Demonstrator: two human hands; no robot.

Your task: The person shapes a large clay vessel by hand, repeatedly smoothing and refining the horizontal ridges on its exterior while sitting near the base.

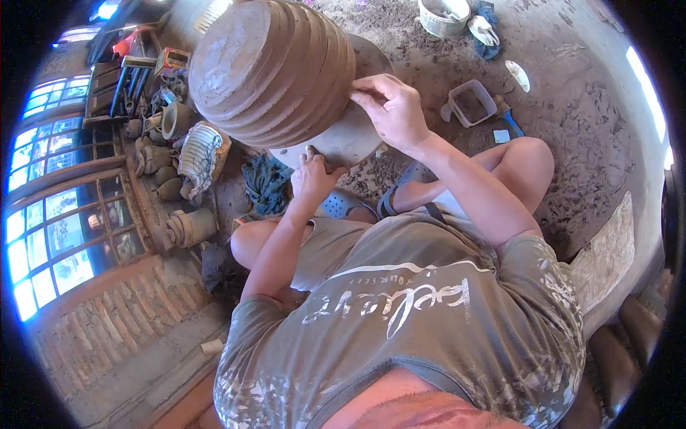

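Observation:
A large brown clay pot (pixel 275 75) with ridged bands round its wall stands on a pale round turntable (pixel 341 146). My right hand (pixel 393 114) is at the pot's right side, thumb and fingertips pinched together close to the wall. Whatever lies between those fingertips is too small or hidden to make out. At the turntable's near edge rests my left hand (pixel 311 179), its thumb spread out to the right and a finger stretched toward the pot. Nothing shows in the left hand.
Right of the pot lie a clear plastic tub (pixel 471 104), a blue-handled brush (pixel 511 123) and a light blue piece (pixel 501 136). A white bucket (pixel 444 18) stands farther back. Dark cloth (pixel 268 184) and several clay vessels lie left, beside a basket (pixel 204 154) near windows.

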